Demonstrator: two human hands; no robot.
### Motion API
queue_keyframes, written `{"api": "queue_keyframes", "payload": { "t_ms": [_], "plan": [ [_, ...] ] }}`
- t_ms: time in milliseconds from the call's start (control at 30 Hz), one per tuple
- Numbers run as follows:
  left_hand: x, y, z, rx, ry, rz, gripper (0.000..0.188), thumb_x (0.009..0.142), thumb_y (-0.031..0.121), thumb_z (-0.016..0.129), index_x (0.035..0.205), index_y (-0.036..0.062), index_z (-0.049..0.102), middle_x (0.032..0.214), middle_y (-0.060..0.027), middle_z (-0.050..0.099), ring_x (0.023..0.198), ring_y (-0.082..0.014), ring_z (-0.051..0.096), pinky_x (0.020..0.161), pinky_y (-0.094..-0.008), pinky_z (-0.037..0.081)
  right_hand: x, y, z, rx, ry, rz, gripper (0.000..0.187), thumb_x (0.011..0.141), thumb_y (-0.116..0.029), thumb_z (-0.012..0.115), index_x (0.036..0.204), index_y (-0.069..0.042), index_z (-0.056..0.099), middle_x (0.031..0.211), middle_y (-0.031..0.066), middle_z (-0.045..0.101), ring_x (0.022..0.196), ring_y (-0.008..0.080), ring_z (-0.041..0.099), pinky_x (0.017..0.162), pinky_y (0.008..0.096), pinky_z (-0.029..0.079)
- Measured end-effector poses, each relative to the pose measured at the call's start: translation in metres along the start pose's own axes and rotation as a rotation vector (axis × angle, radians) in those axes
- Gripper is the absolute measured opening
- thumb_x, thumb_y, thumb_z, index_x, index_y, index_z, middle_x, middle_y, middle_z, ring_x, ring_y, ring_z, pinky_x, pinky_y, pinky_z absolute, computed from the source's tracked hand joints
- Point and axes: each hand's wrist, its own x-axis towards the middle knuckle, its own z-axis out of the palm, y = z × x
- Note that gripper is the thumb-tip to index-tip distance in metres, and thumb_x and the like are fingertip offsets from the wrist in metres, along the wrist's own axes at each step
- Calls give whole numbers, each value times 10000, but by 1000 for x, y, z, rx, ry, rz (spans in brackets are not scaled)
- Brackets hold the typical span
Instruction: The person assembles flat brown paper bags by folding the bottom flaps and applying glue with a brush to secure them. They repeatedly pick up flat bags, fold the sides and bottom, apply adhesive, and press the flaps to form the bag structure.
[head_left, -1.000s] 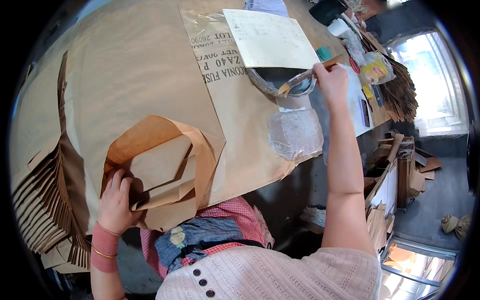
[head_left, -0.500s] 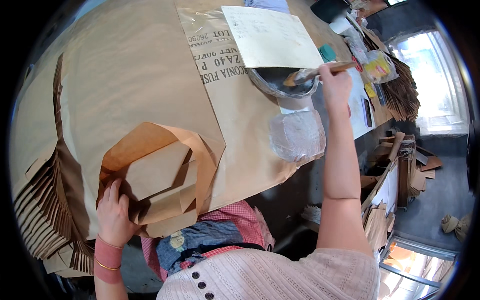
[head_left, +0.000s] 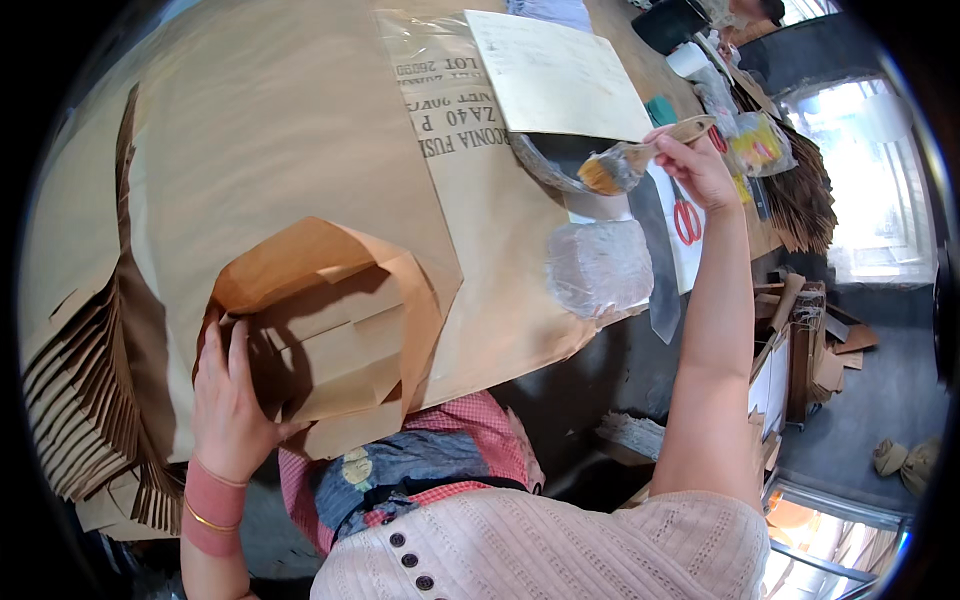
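Near edge of the work table: the person's left wrist wears a pink band (head_left: 213, 505). Left hand (head_left: 232, 400) lies at the left side of a brown paper bag (head_left: 340, 350), whose mouth stands open toward the near side, folded flaps showing inside. Fingers touch the bag's left edge, thumb spread well apart from them toward the near flap; I cannot tell whether any paper is pinched. At far left of this bag, a fanned stack of brown paper (head_left: 80, 410) hangs over the near table edge.

Right of the bag, well apart from it, a plastic-wrapped block (head_left: 600, 270) sits near the table edge. Farther right, red-handled scissors (head_left: 687, 222) lie on a white sheet.

Beyond the block, the right hand (head_left: 700, 170) is closed around the handle of a flat brush (head_left: 626, 165), held raised, tan bristles pointing left and slightly down. The bristles are at the right side of a dark bowl (head_left: 548, 172); contact cannot be judged. A pale written card (head_left: 560, 75) covers the bowl's far part.

Farthest right: a clear plastic bag (head_left: 760, 145), then a bright window (head_left: 865, 185).
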Motion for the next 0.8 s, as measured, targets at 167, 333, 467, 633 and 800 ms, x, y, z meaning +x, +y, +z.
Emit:
{"api": "queue_keyframes", "payload": {
  "t_ms": [167,333,467,633,800],
  "plan": [
    [5,-16,-6,-215,-51,80,1220,437,207,920,1433,3,246,1444,-266,286,1325,-442,323,1104,-445,326,-23,6,73,636,380,-177,150,887,-186,606,893,-43,651,530,-28,463,440,47,358,458,205,257],
    [6,-51,15,-455,22,237,1257,477,220,904,1468,27,155,1447,-255,295,1357,-435,283,1127,-454,293,-120,-51,252,345,135,-232,221,906,-168,557,970,24,645,740,52,627,551,81,520,525,210,422],
    [6,-52,21,-517,46,265,1257,481,217,901,1470,24,150,1440,-262,305,1362,-439,274,1127,-454,292,-112,-50,379,286,-153,-121,61,858,-54,641,863,5,656,736,11,653,643,59,571,575,229,469],
    [9,-46,28,-506,88,271,1207,488,217,888,1453,35,186,1419,-273,320,1318,-452,330,1091,-453,342,-89,-18,422,332,-162,-119,86,855,-67,636,820,10,652,726,17,652,684,65,576,623,247,479],
    [5,-43,28,-448,60,215,1109,507,227,864,1419,70,253,1379,-266,357,1254,-450,408,1045,-459,392,-111,-24,393,205,-213,-148,79,859,-43,619,813,10,656,764,34,655,691,75,594,637,251,489]
  ]
}}
